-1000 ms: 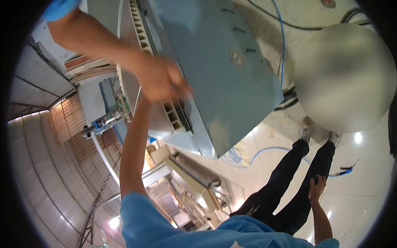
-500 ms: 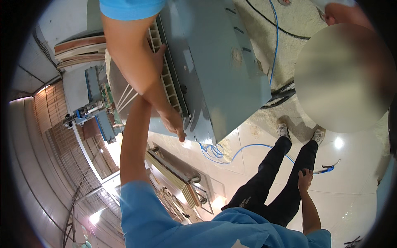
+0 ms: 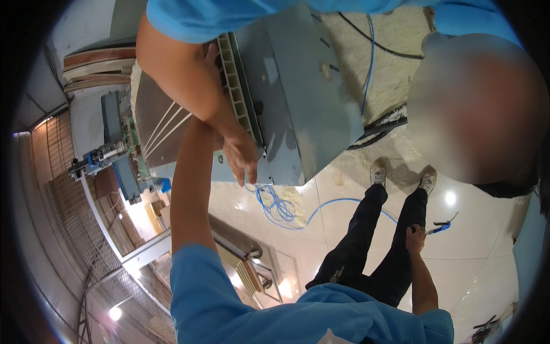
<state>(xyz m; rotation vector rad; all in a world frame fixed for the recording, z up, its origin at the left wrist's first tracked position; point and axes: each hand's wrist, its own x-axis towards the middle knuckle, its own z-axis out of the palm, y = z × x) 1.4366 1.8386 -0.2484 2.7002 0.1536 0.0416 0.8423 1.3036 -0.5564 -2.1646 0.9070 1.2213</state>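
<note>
My left forearm reaches up to a blue-grey machine (image 3: 321,103), passing beneath a co-worker's bare arm (image 3: 177,74). That arm mostly hides my left hand (image 3: 212,54). The part still showing lies beside a pale slotted strip (image 3: 232,74) along the machine's edge. The co-worker's hand (image 3: 240,157) hangs over the machine's near corner, fingers pointing down. At my thigh, my right hand (image 3: 415,238) has its fingers curled against the dark trousers (image 3: 395,252); what they hold, if anything, cannot be made out. Close beyond it shows a blue air gun (image 3: 441,227), seemingly on the floor.
A loosely coiled blue hose (image 3: 278,206) lies beside the machine and runs behind my legs. Sawdust covers the floor (image 3: 384,49) around black cables. Three pale thin lines cross a brown panel (image 3: 163,117). Stacked boards (image 3: 249,275) stand lower left. A co-worker leans in at upper right.
My view has shifted slightly, and the machine sits a little higher in it. The co-worker leans farther in at the top. My left hand shows less behind the co-worker's arm.
</note>
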